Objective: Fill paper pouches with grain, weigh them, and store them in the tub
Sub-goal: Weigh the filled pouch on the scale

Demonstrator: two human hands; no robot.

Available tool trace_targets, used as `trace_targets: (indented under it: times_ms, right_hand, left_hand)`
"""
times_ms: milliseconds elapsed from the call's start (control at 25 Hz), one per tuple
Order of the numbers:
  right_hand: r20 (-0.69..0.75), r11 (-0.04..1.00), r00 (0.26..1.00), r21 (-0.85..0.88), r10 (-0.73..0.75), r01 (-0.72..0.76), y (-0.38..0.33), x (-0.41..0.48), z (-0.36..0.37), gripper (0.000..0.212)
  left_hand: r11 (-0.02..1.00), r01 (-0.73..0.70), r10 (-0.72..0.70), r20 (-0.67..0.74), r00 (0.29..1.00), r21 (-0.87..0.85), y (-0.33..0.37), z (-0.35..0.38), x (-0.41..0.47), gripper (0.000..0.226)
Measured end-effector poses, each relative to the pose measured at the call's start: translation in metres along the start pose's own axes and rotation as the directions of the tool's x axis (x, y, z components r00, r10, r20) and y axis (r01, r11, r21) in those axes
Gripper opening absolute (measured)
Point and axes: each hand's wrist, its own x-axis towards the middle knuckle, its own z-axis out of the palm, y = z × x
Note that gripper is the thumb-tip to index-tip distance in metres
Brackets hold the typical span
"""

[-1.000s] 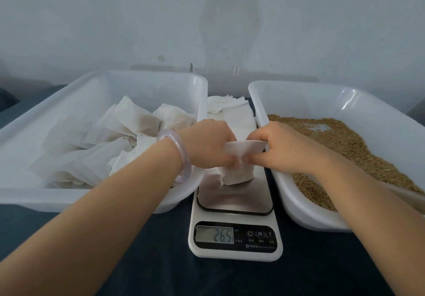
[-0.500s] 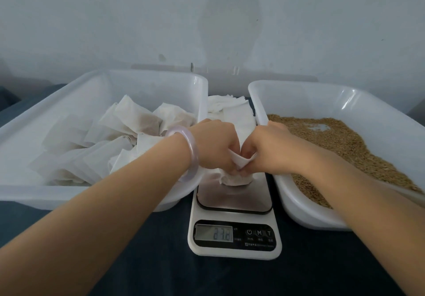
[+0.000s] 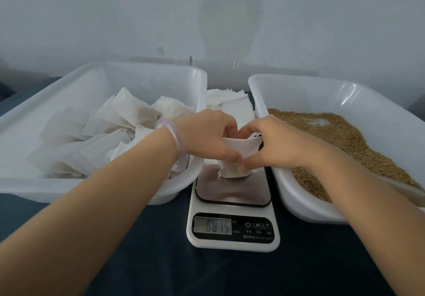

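A white paper pouch stands on the steel platform of a white kitchen scale. My left hand and my right hand both pinch the pouch's folded top, thumbs meeting at its lower front. The pouch's bottom rests on the platform. The scale's display shows blurred digits. The white tub on the left holds several filled paper pouches. On the right, another white tub holds brown grain.
A stack of flat empty paper pouches lies behind the scale, between the two tubs. Everything sits on a dark blue cloth. A pale wall stands close behind the tubs. A pale bangle circles my left wrist.
Both hands have kept working the pouch's top on the scale, first drawing together, now spread a little with the folded top held between them. The display reading has changed.
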Motion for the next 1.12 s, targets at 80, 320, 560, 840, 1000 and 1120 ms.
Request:
trace_targets:
  times_ms: [80, 320, 560, 840, 1000, 1120]
  right_hand:
    - [0.002, 1.0, 1.0, 0.009, -0.007, 0.007, 0.0, 0.0, 0.0, 0.067]
    - [0.008, 1.0, 1.0, 0.029, -0.002, 0.002, 0.0, -0.001, 0.0, 0.062]
    - [0.0, 0.999, 1.0, 0.048, 0.009, -0.009, 0.002, -0.001, -0.001, 0.06]
    - [-0.017, 0.997, 1.0, 0.076, -0.001, 0.002, 0.001, -0.004, -0.002, 0.056]
    - [-0.211, 0.843, 0.977, 0.527, 0.008, 0.107, -0.004, -0.009, -0.01, 0.053]
    - [-0.17, 0.586, 0.982, 0.79, -0.078, 0.183, -0.006, -0.011, -0.014, 0.047]
  left_hand:
    - [1.0, 0.003, -0.003, -0.004, 1.0, 0.006, 0.0, 0.001, 0.001, 0.031]
    - [1.0, 0.011, -0.01, -0.046, 0.999, 0.013, 0.0, 0.001, 0.001, 0.031]
    - [1.0, -0.006, 0.005, -0.056, 0.998, -0.017, -0.002, 0.002, 0.003, 0.033]
    - [0.989, -0.118, 0.111, -0.083, 0.99, -0.085, -0.005, 0.003, 0.005, 0.023]
    - [0.873, -0.306, 0.176, -0.34, 0.924, -0.38, -0.001, -0.002, 0.002, 0.019]
    - [0.78, -0.423, 0.16, -0.507, 0.847, -0.46, 0.003, -0.003, 0.002, 0.016]
